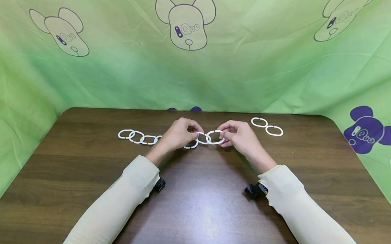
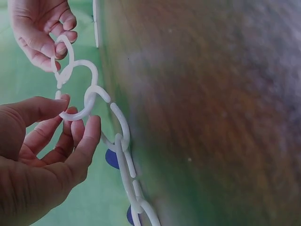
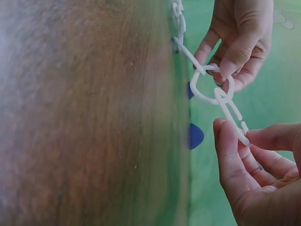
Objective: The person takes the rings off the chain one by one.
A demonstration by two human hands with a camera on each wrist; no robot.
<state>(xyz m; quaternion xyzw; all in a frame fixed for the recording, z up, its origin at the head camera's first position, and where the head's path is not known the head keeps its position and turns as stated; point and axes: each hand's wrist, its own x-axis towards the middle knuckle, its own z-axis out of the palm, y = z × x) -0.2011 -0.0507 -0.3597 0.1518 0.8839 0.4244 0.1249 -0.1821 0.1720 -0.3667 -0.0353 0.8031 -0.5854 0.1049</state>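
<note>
A chain of white oval plastic links [image 1: 149, 136] runs across the brown table, part of it hidden behind the left hand and wrist. My right hand [image 1: 240, 136] pinches the end link [image 3: 230, 113] between thumb and index finger. On the link hooked through it [image 2: 77, 116], my left hand [image 1: 180, 134] has a thumb-and-finger pinch. Both held links are raised off the tabletop. From the left-held link the chain hangs down toward the table, as the left wrist view shows. A small gap is visible in the side of the end link.
Two loose white links, one [image 1: 259, 125] and another [image 1: 274, 135], lie touching or nearly so at the back right. Behind the table's [image 1: 97, 205] far edge hangs a green printed cloth [image 1: 118, 78]. Each wrist carries a small black device.
</note>
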